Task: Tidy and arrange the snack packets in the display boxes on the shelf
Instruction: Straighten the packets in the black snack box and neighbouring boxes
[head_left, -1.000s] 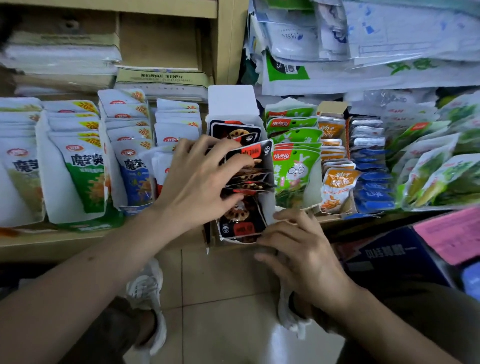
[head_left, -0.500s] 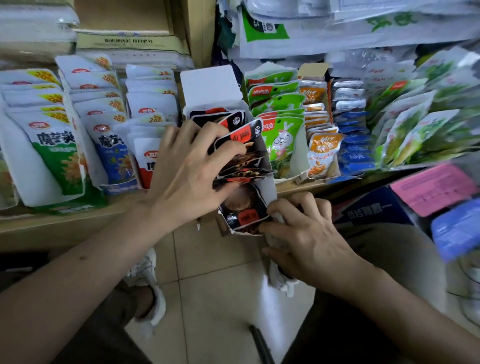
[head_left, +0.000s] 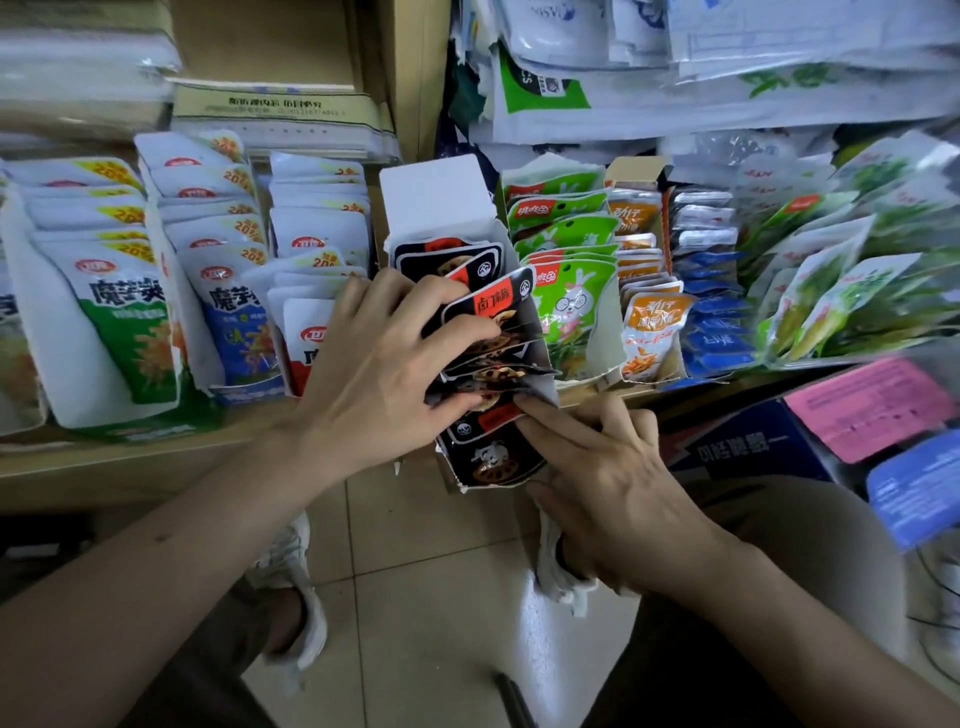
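Packets: the black packets stand fanned in a white box. The front ones are tipped forward and splayed, not in a neat row.
Where: the box sits at the front edge of the shelf. Its torn front lip juts past that edge, over the floor.
Left grip: curled over the middle of the fan, fingers across the packet tops and thumb lower down, pinching a bunch together.
Right grip: fingers mostly straight, two fingertips pressed on the front packets. It holds nothing.
Handling: I judge these light, thin and floppy, with glossy film that slides packet on packet. I would take a bunch by its flat faces, squeezed front to back, not by one corner. The box card looks soft and ragged, so I would not lean on it.
Risk: loosen the bunch and the front packets could spill over the lip.
Neighbours: white packets to the left along the edge, green packets just right, then orange packets.
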